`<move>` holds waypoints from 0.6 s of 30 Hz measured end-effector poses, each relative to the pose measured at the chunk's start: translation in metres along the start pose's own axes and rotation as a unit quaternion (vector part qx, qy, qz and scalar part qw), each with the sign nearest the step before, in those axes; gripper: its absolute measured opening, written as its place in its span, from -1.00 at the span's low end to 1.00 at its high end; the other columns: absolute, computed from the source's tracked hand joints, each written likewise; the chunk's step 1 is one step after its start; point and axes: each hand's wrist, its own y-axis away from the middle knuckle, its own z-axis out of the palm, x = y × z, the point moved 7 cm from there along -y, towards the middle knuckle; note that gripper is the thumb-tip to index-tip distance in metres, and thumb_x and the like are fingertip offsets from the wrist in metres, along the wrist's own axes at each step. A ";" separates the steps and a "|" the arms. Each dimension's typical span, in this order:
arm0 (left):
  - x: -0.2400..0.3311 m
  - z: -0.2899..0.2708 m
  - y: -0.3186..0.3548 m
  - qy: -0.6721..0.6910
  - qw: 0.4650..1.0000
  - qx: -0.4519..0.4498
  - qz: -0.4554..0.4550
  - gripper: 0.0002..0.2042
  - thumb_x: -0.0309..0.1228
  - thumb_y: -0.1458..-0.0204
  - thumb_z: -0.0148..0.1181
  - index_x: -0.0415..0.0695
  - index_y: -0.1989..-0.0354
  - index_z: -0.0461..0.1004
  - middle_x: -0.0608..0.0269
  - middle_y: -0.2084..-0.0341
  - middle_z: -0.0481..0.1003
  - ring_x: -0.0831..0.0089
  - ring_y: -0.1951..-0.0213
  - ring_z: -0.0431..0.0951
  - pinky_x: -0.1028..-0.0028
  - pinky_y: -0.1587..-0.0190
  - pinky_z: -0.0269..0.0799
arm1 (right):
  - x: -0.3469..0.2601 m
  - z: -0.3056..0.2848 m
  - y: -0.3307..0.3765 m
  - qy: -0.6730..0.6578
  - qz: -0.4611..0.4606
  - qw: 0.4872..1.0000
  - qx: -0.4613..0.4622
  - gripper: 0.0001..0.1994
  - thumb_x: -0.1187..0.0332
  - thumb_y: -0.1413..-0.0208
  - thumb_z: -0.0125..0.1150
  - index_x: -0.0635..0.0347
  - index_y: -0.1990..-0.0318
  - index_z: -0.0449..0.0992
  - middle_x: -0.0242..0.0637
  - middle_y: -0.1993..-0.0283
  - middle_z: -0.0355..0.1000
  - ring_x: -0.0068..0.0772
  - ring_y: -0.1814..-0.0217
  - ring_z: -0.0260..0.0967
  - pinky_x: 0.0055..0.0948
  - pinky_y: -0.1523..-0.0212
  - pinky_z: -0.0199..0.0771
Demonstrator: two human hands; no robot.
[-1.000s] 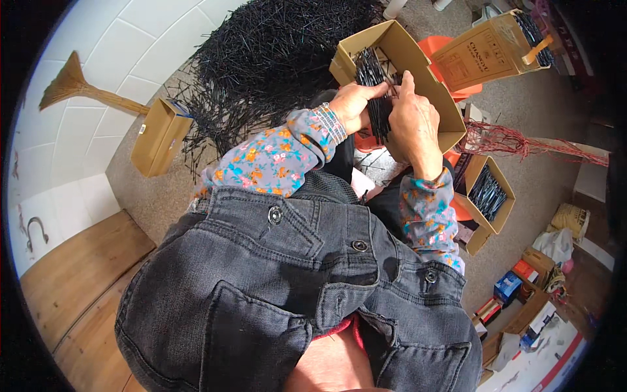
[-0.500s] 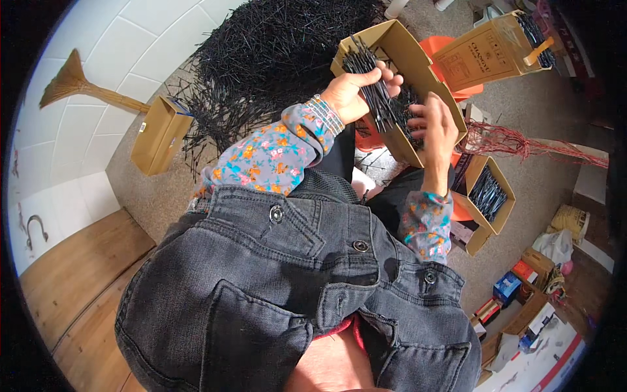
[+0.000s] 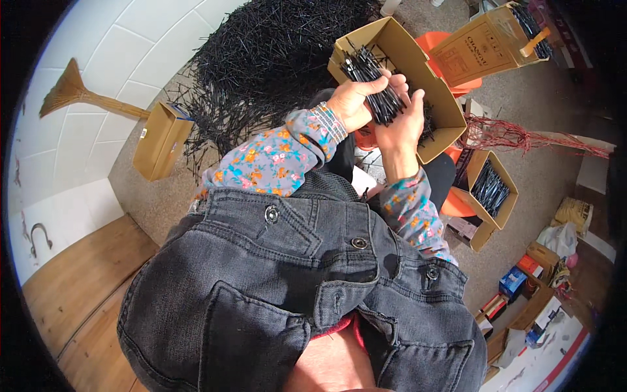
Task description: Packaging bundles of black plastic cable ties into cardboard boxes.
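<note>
My left hand (image 3: 354,98) is wrapped round a thick bundle of thin black sticks (image 3: 377,86), some with shiny ends. Against the bundle's lower end my right hand (image 3: 401,125) is cupped, its fingers pressing the side. Both hands are over the near side of an open brown cardboard box (image 3: 418,62), where more black sticks show inside. Part of the box's contents is hidden by my hands and the bundle.
A large heap of black sticks (image 3: 268,55) covers the floor ahead. Boxes of sticks stand at right, one upright (image 3: 477,49) and another lower (image 3: 498,171), near red wires (image 3: 516,136). A smaller brown box (image 3: 155,147) and a broom (image 3: 75,91) are at left.
My right hand has moved left and up onto the lower end of the bundle; before, it was apart from it with fingers spread. My left hand keeps hold of the sticks.
</note>
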 end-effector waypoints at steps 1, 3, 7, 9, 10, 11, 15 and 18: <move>-0.001 -0.001 -0.001 0.002 1.000 0.000 0.001 -0.84 -0.48 -0.01 0.10 -0.15 0.22 0.39 0.14 0.18 0.44 0.27 0.02 0.39 0.22 -0.09 0.28 | -0.002 0.003 0.000 0.007 0.014 0.999 -0.043 -0.39 -0.16 -0.15 -0.34 0.25 0.01 0.29 -0.09 -0.01 0.32 -0.17 -0.09 0.23 -0.14 -0.13 0.18; -0.001 -0.002 -0.002 -0.019 1.000 -0.001 -0.004 -0.82 -0.47 0.00 0.12 -0.15 0.20 0.39 0.15 0.19 0.45 0.30 0.05 0.41 0.27 -0.07 0.30 | -0.009 -0.001 -0.003 0.018 0.025 0.998 -0.056 -0.38 -0.17 -0.15 -0.34 0.25 0.02 0.29 -0.09 -0.01 0.31 -0.16 -0.09 0.23 -0.13 -0.14 0.17; 0.002 0.004 0.003 -0.136 0.991 0.015 0.007 -0.77 -0.45 0.01 0.14 -0.16 0.15 0.40 0.17 0.21 0.46 0.36 0.12 0.44 0.36 0.01 0.34 | -0.008 -0.004 -0.002 0.040 0.066 0.994 -0.081 -0.36 -0.19 -0.13 -0.32 0.28 0.02 0.29 -0.09 -0.01 0.31 -0.17 -0.08 0.24 -0.11 -0.14 0.19; 0.004 0.008 0.005 -0.190 0.982 0.021 0.013 -0.75 -0.44 0.01 0.15 -0.17 0.13 0.40 0.17 0.22 0.46 0.39 0.15 0.46 0.39 0.04 0.36 | 0.001 -0.003 0.002 0.043 0.125 0.987 -0.091 -0.36 -0.19 -0.12 -0.27 0.31 0.03 0.28 -0.08 -0.02 0.30 -0.19 -0.09 0.24 -0.13 -0.06 0.30; 0.004 0.007 0.006 -0.242 0.969 0.040 0.002 -0.73 -0.43 0.02 0.16 -0.17 0.12 0.40 0.17 0.22 0.46 0.41 0.18 0.46 0.42 0.08 0.38 | 0.001 -0.002 0.007 0.042 0.125 0.987 -0.091 -0.36 -0.19 -0.12 -0.27 0.31 0.03 0.28 -0.08 -0.02 0.30 -0.19 -0.09 0.24 -0.13 -0.06 0.30; 0.005 0.006 0.006 -0.293 0.954 0.059 -0.008 -0.71 -0.41 0.03 0.18 -0.18 0.11 0.40 0.18 0.23 0.47 0.44 0.21 0.47 0.45 0.12 0.39 | 0.001 0.001 0.016 0.090 0.134 0.980 -0.113 -0.40 -0.14 -0.12 -0.22 0.32 0.05 0.29 -0.08 0.03 0.32 -0.22 -0.03 0.29 -0.21 0.07 0.37; 0.004 -0.005 0.010 -0.380 0.918 0.067 -0.091 -0.66 -0.36 0.06 0.22 -0.19 0.08 0.40 0.21 0.26 0.47 0.49 0.28 0.48 0.49 0.22 0.42 | 0.007 0.002 0.031 0.227 0.173 0.941 -0.183 -0.53 0.01 -0.12 -0.05 0.33 0.12 0.33 -0.11 0.19 0.39 -0.33 0.22 0.39 -0.44 0.47 0.44; 0.001 -0.004 0.011 -0.404 0.904 0.055 -0.128 -0.64 -0.34 0.07 0.24 -0.19 0.09 0.41 0.23 0.30 0.48 0.49 0.30 0.48 0.50 0.27 0.44 | 0.008 -0.007 0.034 0.309 0.211 0.897 -0.235 -0.65 0.15 -0.10 0.06 0.32 0.18 0.36 -0.18 0.34 0.43 -0.43 0.47 0.42 -0.60 0.72 0.32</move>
